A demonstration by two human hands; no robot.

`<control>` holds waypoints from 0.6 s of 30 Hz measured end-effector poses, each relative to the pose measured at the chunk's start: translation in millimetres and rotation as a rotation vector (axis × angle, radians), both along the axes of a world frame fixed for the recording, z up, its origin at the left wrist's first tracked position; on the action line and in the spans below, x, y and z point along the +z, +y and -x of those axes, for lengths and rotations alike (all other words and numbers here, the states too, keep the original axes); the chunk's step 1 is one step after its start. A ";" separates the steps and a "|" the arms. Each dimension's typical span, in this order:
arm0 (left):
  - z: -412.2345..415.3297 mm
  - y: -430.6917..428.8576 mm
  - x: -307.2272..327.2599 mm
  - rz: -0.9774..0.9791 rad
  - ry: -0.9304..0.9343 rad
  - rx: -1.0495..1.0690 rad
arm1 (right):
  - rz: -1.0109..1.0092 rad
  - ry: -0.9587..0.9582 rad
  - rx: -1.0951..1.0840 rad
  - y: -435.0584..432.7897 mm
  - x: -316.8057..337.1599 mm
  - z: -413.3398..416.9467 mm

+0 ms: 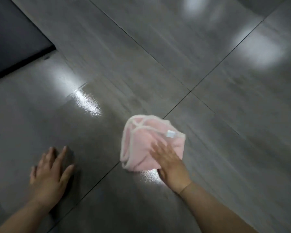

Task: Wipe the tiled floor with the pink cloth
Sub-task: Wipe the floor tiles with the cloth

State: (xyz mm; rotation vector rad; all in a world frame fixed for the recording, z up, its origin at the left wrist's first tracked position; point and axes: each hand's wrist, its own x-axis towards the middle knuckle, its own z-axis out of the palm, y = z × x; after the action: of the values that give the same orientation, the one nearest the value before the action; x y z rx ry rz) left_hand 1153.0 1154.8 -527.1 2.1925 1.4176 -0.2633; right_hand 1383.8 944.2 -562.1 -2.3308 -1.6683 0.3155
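Two flat-fingered grips, right hand (170,163) pressing pink cloth (140,142), left hand (49,174) splayed on tiled floor (233,118)

At the far left stands a dark blue-grey block (15,36) with a flat face and a black lower edge. Its corner points to the right. What kind of furniture it is, I cannot tell.

Grey tiled floor (225,140) lies open far and right; a dark object (15,39) blocks the far-left corner, and the left hand (49,174) rests flat near left.
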 end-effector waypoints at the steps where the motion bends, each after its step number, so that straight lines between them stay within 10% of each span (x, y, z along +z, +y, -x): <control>1: -6.2 -6.3 -0.9 -0.011 -0.004 -0.037 | -0.007 0.027 -0.178 -18.3 1.0 -21.2; 7: -86.7 -48.0 -11.3 -0.046 -0.092 -0.179 | -0.131 0.070 -0.863 -21.4 3.9 -17.8; 14: -180.0 -60.8 -19.7 -0.058 -0.169 -0.375 | -0.079 0.024 -0.405 -71.3 -7.6 -22.5; 18: -196.7 -66.1 -31.7 -0.153 -0.088 -0.396 | -0.126 0.031 -0.719 -132.1 -5.6 -61.1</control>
State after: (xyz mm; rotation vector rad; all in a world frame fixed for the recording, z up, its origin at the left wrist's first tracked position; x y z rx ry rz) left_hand 1349.7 1088.7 -558.8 2.5685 0.9752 -0.1963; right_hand 1444.8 812.1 -567.6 -2.6070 -0.7169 0.0904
